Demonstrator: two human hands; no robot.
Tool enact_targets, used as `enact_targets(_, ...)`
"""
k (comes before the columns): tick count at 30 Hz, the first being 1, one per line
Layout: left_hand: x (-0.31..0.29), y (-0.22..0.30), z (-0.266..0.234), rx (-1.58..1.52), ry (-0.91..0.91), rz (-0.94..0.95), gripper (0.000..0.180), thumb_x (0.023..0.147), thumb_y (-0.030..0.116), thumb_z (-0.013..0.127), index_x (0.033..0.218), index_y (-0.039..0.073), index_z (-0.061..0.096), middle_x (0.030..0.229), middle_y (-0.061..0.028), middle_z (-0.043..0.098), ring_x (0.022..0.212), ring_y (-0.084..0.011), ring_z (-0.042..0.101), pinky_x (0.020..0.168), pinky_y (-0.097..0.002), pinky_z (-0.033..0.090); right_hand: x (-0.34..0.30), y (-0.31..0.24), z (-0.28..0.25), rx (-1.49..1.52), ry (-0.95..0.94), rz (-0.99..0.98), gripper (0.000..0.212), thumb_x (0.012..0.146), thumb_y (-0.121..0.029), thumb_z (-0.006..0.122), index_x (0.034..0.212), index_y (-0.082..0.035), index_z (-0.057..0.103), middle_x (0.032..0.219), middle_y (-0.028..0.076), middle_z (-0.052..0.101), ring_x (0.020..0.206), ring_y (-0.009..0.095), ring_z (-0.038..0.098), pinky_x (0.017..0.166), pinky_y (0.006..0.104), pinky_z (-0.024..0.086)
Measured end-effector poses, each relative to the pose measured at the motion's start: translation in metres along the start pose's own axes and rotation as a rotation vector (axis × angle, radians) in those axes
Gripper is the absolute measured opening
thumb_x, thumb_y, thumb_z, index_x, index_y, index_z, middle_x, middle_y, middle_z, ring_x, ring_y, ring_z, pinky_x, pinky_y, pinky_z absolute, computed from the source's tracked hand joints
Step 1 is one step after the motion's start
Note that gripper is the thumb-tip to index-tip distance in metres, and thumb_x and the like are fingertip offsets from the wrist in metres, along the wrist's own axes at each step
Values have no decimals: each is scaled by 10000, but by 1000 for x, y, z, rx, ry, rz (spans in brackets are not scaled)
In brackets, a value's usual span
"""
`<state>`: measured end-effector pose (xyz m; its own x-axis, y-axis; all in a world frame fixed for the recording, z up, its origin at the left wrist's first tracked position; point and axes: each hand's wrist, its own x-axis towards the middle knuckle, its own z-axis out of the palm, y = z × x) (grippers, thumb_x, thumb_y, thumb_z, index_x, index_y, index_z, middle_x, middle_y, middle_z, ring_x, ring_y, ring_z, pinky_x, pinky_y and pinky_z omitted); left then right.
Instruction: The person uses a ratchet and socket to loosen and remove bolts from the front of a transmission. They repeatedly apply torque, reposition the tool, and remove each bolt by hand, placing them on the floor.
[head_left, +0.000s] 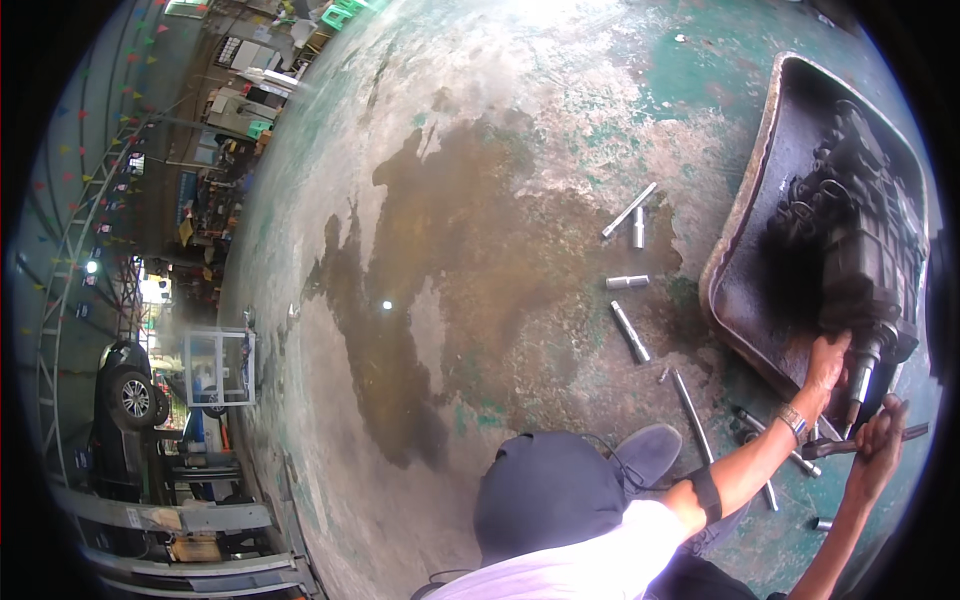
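Observation:
A dark metal gearbox (868, 250) lies in a large worn black tray (735, 265) at the right. My left hand (826, 368), with a watch on the wrist, is closed against the near end of the gearbox, beside its protruding metal shaft (864, 372); some of its fingers are hidden. Just nearer, my right hand (880, 440) is wrapped round a dark bar-shaped hand tool (835, 448) with a stubby end. The tool lies across the view close to the shaft's tip. Whether it touches the tip, I cannot tell.
Several silver sockets and bars, among them a short socket (627, 282) and a long bar (692, 415), lie on the stained floor (480, 270) left of the tray. My grey shoe (650, 455) is close by. A vehicle (125, 400) and cluttered shelving stand far left.

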<state>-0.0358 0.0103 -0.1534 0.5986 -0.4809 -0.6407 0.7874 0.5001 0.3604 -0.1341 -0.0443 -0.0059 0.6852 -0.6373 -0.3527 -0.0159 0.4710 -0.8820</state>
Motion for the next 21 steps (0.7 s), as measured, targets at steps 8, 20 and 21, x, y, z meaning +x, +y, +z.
enact_targets(8, -11, 17, 3, 68, 44, 49, 238, 927, 250, 523, 894, 17, 563, 600, -81, 583, 381, -138, 475, 348, -280, 377, -1, 2, 2, 0, -14, 13, 344, 974, -335, 466, 1022, -4, 543, 574, -73, 273, 471, 28, 252, 446, 196, 237)
enact_targets(20, -29, 30, 23, 207, 165, 240, 173, 902, 173, 562, 911, 0, 547, 616, -90, 571, 355, -137, 462, 329, -297, 385, -15, -13, 25, -42, -69, -11, 366, 987, -341, 425, 962, 6, 536, 564, -57, 255, 479, 50, 251, 485, 226, 275)
enact_targets(21, -29, 32, 23, 210, 162, 253, 162, 900, 159, 563, 913, -2, 546, 616, -89, 567, 355, -138, 462, 329, -298, 388, -15, -13, 26, -30, -66, -9, 360, 988, -332, 426, 962, 9, 538, 564, -56, 260, 481, 51, 254, 488, 226, 277)
